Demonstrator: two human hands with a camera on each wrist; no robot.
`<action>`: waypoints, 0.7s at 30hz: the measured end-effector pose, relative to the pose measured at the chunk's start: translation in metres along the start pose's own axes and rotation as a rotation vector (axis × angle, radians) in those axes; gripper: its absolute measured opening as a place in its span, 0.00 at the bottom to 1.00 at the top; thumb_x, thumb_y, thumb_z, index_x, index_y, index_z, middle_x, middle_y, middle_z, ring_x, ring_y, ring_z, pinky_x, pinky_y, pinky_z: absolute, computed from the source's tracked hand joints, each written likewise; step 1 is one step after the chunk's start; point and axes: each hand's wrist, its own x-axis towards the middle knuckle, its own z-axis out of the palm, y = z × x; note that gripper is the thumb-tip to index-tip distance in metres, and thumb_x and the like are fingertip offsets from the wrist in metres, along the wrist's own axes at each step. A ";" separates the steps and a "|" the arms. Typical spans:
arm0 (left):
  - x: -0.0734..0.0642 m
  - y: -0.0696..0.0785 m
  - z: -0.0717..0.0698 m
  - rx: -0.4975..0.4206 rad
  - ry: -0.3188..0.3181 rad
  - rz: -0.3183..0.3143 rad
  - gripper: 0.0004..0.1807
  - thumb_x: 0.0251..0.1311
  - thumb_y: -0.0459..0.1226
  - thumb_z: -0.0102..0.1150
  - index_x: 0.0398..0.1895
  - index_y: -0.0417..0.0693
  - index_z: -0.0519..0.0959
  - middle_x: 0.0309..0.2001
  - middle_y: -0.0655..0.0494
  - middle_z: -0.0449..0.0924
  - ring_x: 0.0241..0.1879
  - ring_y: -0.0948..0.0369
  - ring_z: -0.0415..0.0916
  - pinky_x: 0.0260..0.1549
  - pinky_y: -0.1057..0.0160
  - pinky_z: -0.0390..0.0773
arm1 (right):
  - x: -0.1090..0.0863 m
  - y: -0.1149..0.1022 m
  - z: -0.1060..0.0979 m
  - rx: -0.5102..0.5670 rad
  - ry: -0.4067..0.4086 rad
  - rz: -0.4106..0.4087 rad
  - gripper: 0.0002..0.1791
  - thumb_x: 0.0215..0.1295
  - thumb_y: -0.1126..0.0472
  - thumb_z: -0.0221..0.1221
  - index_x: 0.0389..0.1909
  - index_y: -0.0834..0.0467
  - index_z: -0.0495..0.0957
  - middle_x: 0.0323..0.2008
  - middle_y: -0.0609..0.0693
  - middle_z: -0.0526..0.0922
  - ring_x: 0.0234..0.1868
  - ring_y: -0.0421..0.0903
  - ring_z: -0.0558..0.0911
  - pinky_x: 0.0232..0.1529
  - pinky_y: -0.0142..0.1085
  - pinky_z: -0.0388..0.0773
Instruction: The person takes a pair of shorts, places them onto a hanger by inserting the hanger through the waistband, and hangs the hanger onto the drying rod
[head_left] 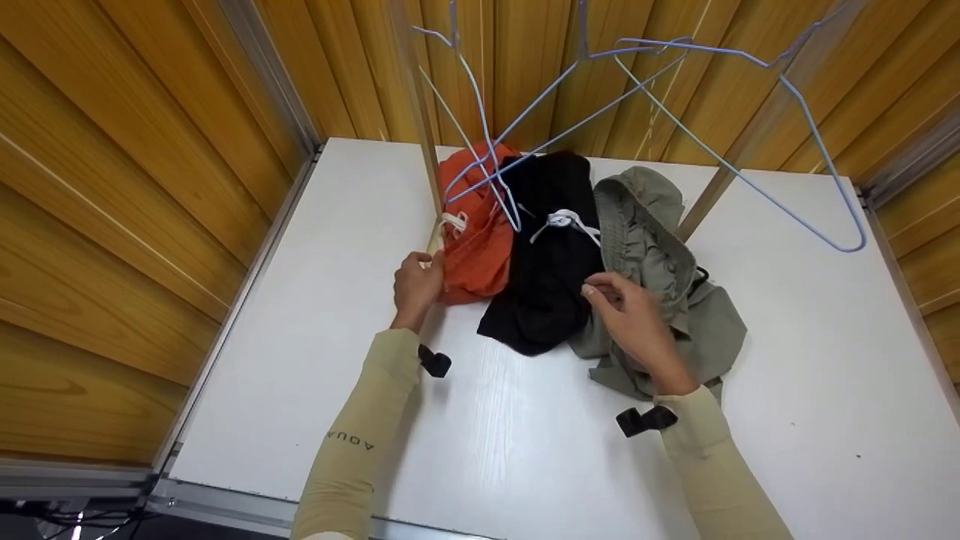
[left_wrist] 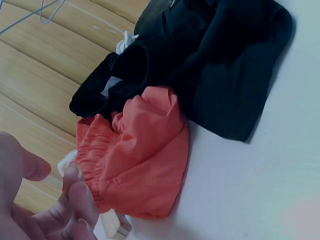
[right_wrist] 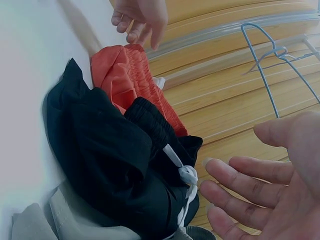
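Note:
Orange shorts (head_left: 480, 255) with a gathered waistband and white drawstring lie crumpled on the left. Beside their left edge is my left hand (head_left: 420, 285). In the left wrist view that hand (left_wrist: 55, 200) has its thumb apart from loosely bent fingers, the fingertips right at the waistband. Black shorts (head_left: 547, 300) with a knotted white drawstring lie in the middle, overlapping the orange pair. My right hand (head_left: 630, 315) hovers where the black shorts meet the grey-green shorts (head_left: 652, 232). Its fingers (right_wrist: 245, 185) are relaxed and spread, with nothing between them and the thumb.
Blue wire hangers (head_left: 750, 176) hang above the clothes from a rack, whose wooden posts (head_left: 709, 202) stand at the back of the white table (head_left: 300, 315). Wood-panelled walls (head_left: 135, 187) close in the back and sides.

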 end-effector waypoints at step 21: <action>0.014 -0.009 0.001 -0.264 -0.235 -0.178 0.16 0.62 0.51 0.50 0.33 0.49 0.72 0.21 0.57 0.74 0.18 0.63 0.71 0.19 0.65 0.72 | 0.007 -0.006 0.012 -0.028 0.007 -0.089 0.14 0.71 0.54 0.55 0.49 0.58 0.80 0.42 0.51 0.85 0.40 0.45 0.81 0.43 0.36 0.75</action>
